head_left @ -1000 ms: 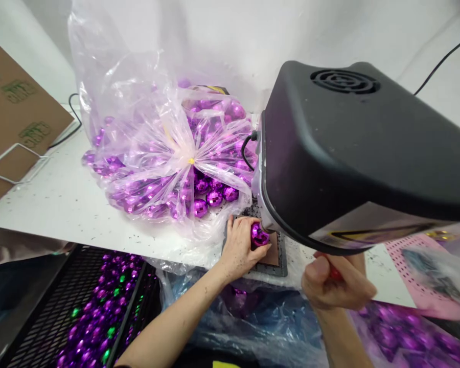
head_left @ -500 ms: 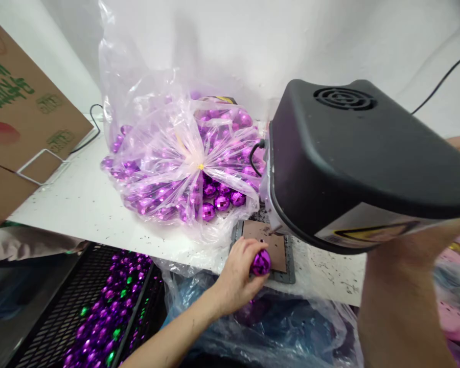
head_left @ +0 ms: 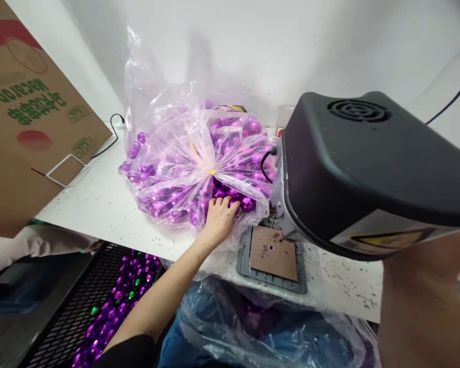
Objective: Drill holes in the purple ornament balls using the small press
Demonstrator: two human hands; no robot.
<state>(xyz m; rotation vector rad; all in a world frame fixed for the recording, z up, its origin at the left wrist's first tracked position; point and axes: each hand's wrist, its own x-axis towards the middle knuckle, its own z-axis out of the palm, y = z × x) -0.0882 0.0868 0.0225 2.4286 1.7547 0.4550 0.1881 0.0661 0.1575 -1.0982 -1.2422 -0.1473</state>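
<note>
My left hand [head_left: 222, 220] reaches into the opening of a clear plastic bag [head_left: 168, 153] filled with shiny purple faceted balls [head_left: 248, 203]. Its fingers are apart and rest over the balls at the bag's front; their tips are partly hidden. A black machine housing [head_left: 360, 168] with a round vent and a warning label covers most of my right hand. The right forearm [head_left: 421, 296] rises behind it, and the fingers do not show. Below the machine's front, a brown square board [head_left: 274, 253] with a small dark hole lies on a grey plate [head_left: 245, 260].
A printed cardboard box [head_left: 34, 128] stands at left. Below the white table [head_left: 99, 214], a black mesh crate [head_left: 67, 306] holds purple and some green balls. Clear plastic sheeting [head_left: 214, 317] lies over my lap. Dark scraps litter the table. A person's sleeve [head_left: 42, 243] shows at left.
My left hand moved from the brown board up to the bag's opening. The purple ball it held over the board is gone from there. The view shifted slightly left.
</note>
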